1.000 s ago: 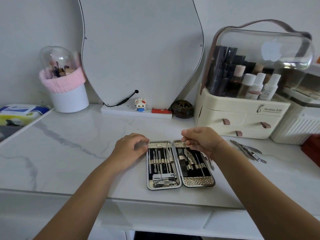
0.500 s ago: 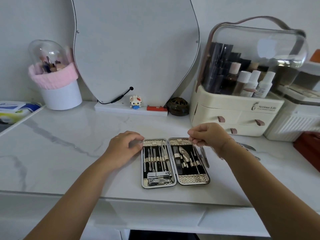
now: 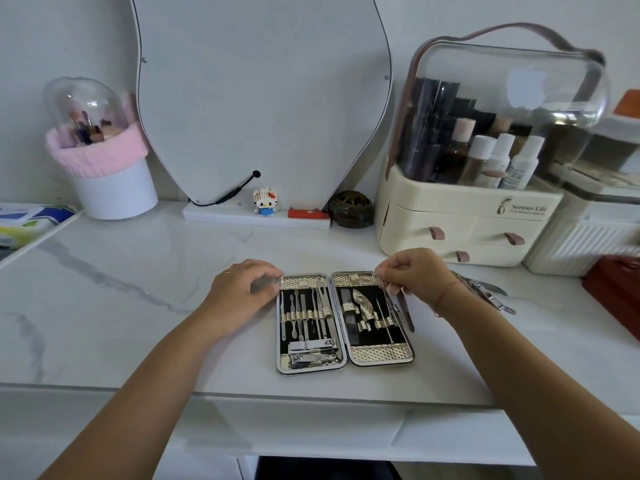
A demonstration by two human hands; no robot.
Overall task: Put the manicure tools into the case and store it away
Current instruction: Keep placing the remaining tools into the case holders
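Observation:
The manicure case (image 3: 381, 355) lies open flat near the front edge of the marble table. Both halves hold steel tools in gold loops, with nail clippers (image 3: 313, 358) at the bottom of the left half. My left hand (image 3: 239, 292) rests on the table, its curled fingers gripping the case's top left corner. My right hand (image 3: 414, 275) is over the top right corner and pinches a slim metal tool (image 3: 406, 315), which hangs along the case's right edge. Two or three loose metal tools (image 3: 486, 292) lie on the table right of my right wrist, partly hidden by it.
A cream cosmetics organiser (image 3: 460, 230) with drawers and a clear lid stands behind on the right, with a red box (image 3: 616, 289) beside it. A mirror (image 3: 263, 98), a small figurine (image 3: 265, 201), a dark round jar (image 3: 351, 208) and a pink-rimmed brush holder (image 3: 104, 168) line the back.
My right hand has shifted a little from above the right half to its right edge, still pinching the slim tool. My left hand stays at the case's corner.

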